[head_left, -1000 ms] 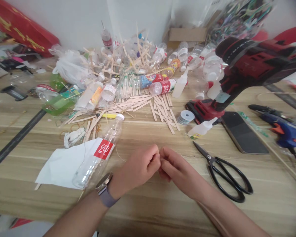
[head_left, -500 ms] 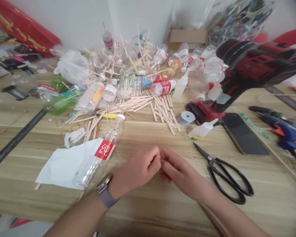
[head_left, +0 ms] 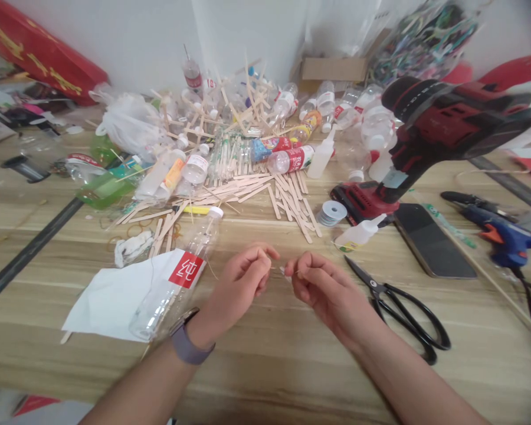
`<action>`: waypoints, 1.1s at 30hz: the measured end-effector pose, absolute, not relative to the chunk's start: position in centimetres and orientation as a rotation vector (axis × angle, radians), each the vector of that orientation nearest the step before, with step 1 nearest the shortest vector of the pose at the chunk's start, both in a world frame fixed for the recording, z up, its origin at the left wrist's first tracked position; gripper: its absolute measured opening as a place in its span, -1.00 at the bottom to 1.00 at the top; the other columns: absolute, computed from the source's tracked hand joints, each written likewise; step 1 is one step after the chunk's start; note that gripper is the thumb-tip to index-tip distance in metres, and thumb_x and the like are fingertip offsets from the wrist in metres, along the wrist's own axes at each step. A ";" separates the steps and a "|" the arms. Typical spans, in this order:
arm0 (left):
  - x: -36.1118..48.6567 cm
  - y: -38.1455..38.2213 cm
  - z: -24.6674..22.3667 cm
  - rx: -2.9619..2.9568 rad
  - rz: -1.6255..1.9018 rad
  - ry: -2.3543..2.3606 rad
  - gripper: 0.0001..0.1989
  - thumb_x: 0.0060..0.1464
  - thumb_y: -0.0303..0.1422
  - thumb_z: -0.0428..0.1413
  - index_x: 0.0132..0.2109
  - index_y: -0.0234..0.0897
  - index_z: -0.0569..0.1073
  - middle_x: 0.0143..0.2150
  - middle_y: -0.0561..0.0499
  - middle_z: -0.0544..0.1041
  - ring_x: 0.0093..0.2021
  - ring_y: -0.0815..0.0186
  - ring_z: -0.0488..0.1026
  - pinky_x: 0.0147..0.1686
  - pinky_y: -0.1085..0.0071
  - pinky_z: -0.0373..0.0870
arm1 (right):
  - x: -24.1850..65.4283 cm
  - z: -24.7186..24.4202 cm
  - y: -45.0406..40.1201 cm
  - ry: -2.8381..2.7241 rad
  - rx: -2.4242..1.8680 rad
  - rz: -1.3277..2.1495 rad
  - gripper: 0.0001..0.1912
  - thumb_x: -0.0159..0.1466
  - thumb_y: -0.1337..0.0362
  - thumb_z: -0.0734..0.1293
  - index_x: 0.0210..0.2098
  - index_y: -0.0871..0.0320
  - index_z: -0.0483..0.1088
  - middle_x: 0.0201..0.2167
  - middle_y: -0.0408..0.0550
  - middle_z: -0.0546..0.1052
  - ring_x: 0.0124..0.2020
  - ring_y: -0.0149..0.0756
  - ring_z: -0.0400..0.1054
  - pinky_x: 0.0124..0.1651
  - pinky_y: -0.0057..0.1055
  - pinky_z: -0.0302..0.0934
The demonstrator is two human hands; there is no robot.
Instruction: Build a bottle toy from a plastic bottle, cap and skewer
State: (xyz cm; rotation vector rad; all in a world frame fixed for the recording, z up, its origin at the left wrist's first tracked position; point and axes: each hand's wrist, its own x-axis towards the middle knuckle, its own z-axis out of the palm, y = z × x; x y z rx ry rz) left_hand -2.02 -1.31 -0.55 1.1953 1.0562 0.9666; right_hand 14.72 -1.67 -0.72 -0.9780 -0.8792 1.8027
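Note:
My left hand (head_left: pixel 245 277), a watch on its wrist, pinches a thin thread (head_left: pixel 276 269) between thumb and index finger. Just across a small gap, my right hand (head_left: pixel 316 280) is closed in a pinch on the same thread, with a small whitish bit showing at its fingertips. A loose strand runs from the clear plastic bottle (head_left: pixel 163 301) toward my left hand. That bottle, with a red label and white cap, lies on a white sheet of paper (head_left: pixel 100 301). Black-handled scissors (head_left: pixel 380 289) lie open to the right of my right hand.
Flat wooden sticks (head_left: pixel 292 203) and several plastic bottles crowd the back. On the right are a wire spool (head_left: pixel 331 213), a small glue bottle (head_left: pixel 358 235), a red cordless drill (head_left: pixel 446 124), a phone (head_left: pixel 431 242) and a blue glue gun (head_left: pixel 500 230).
My hands have drawn slightly apart from touching each other, leaving a short stretch of thread visible between them. The bottle and scissors stay in place on the table.

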 end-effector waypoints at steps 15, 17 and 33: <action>-2.1 -1.1 -0.5 1.236 0.769 1.165 -0.87 0.10 -0.27 0.08 -0.29 -0.24 0.33 -0.45 0.17 0.33 -0.53 0.49 0.19 -0.54 0.52 0.14 | 15.2 -1.5 -1.6 -1.101 -1.126 1.513 -0.81 0.17 0.21 0.35 -0.54 0.12 0.36 -0.24 -0.09 0.42 -0.22 -0.27 0.26 -0.20 -0.38 0.08; -2.0 -1.1 -0.4 1.257 0.760 1.170 -0.91 0.11 -0.32 0.06 -0.27 -0.25 0.36 -0.45 0.17 0.34 -0.52 0.49 0.20 -0.53 0.52 0.15 | 15.3 -1.6 -1.6 -1.174 -1.145 1.464 -0.80 0.19 0.20 0.34 -0.53 0.11 0.36 -0.21 -0.10 0.43 -0.16 -0.25 0.28 -0.12 -0.35 0.09; -2.0 -1.1 -0.5 1.307 0.796 1.139 -0.97 0.08 -0.43 0.01 -0.29 -0.24 0.33 -0.43 0.15 0.42 -0.40 0.41 0.39 -0.37 0.46 0.30 | 14.6 -0.9 -1.8 -1.376 -1.036 1.593 -0.75 0.30 0.08 0.25 -0.40 0.12 0.29 -0.19 -0.03 0.45 -0.39 -0.41 0.35 -0.37 -0.42 0.35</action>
